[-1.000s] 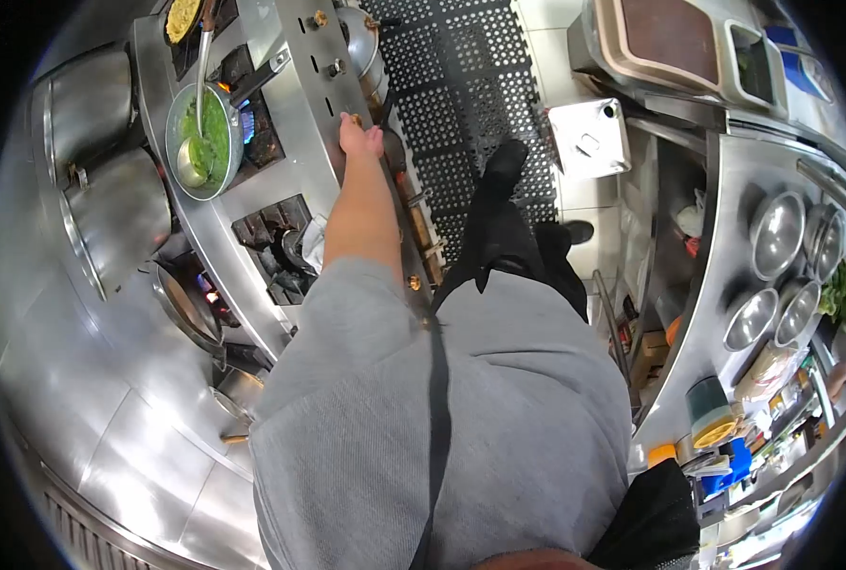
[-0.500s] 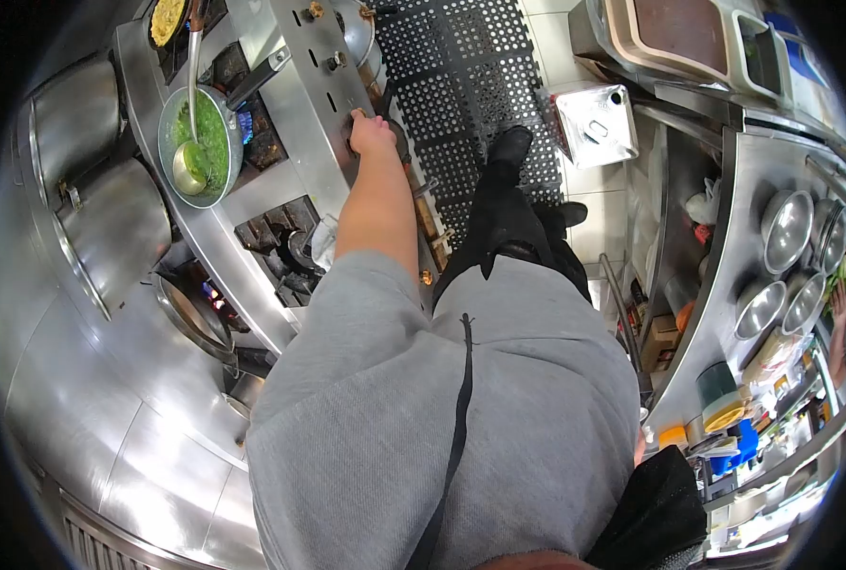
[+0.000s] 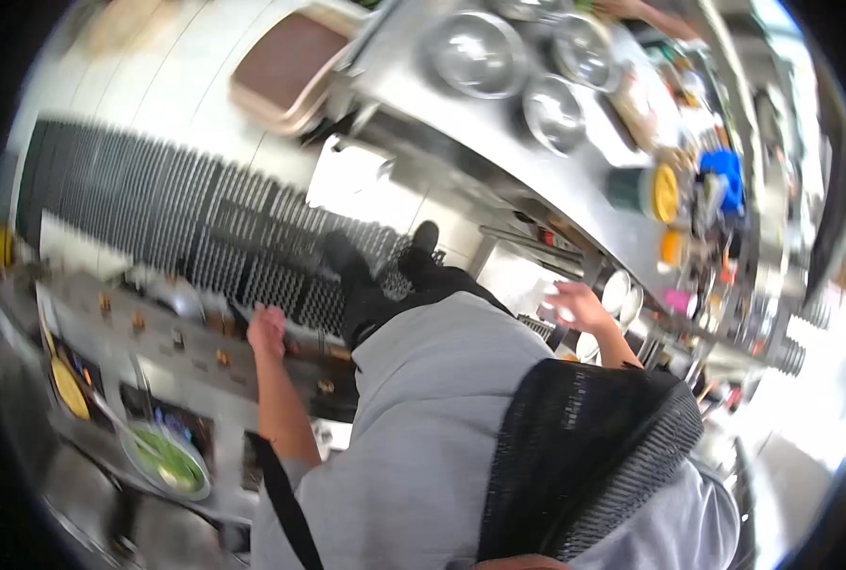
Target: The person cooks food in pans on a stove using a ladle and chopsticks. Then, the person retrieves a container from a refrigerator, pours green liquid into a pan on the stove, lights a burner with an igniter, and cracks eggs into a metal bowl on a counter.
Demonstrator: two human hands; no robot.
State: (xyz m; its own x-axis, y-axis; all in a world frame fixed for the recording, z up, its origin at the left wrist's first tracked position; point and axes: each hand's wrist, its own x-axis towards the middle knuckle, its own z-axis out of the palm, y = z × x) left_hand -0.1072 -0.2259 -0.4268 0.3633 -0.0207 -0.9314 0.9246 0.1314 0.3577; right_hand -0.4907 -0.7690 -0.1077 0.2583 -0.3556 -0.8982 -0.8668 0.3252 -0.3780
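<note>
Motion smears the head view. My left hand (image 3: 268,331) is beside the stove's front panel (image 3: 195,347), over the edge of the black floor mat; its fingers are too blurred to show a hold. My right hand (image 3: 577,306) is raised on the other side of my body, near the metal counter's lower shelves, with bent fingers apart. Pale patches by those fingers are too blurred to identify. On the stove stands a pot (image 3: 203,486) of green food, with a ladle (image 3: 110,410) resting in it. A pan of yellow food (image 3: 68,388) sits farther along.
Several steel bowls (image 3: 477,55) stand on the metal counter (image 3: 413,71), near a dark green container with a yellow rim (image 3: 639,192). A perforated mat (image 3: 157,195) covers the floor. A brown-topped bin (image 3: 290,71) and a square white-looking tin (image 3: 347,176) stand beyond it. Another person's hand (image 3: 622,8) shows at the top.
My view and body have turned towards the counter, so the stove now lies lower left. My left hand has come off the stove-front part it was touching. My right hand has come into view.
</note>
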